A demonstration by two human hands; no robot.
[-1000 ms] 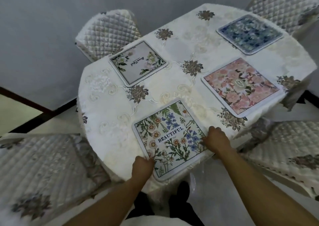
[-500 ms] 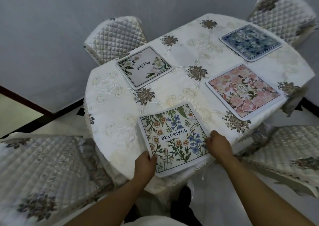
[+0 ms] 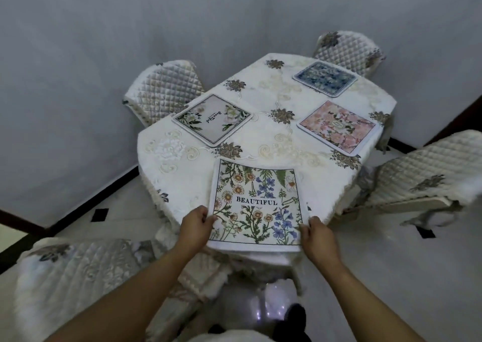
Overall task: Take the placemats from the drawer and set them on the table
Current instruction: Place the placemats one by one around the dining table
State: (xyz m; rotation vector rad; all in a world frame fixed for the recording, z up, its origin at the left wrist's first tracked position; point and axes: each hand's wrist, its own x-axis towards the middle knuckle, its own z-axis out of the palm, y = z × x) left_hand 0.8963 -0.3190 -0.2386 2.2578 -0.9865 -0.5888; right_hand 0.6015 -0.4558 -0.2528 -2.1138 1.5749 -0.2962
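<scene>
Placemat (image 3: 257, 206) at table (image 3: 167, 185) near edge | I see left hand (image 3: 197, 224) pinching its left side | right hand (image 3: 317, 237) gripping its right side

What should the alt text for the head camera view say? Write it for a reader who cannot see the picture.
Two bare hands, left hand and right hand, hold a floral placemat printed BEAUTIFUL by its near corners at the near edge of a table covered with a cream tablecloth. Three more placemats lie farther back: white, pink and blue. Quilted chairs surround it.
</scene>
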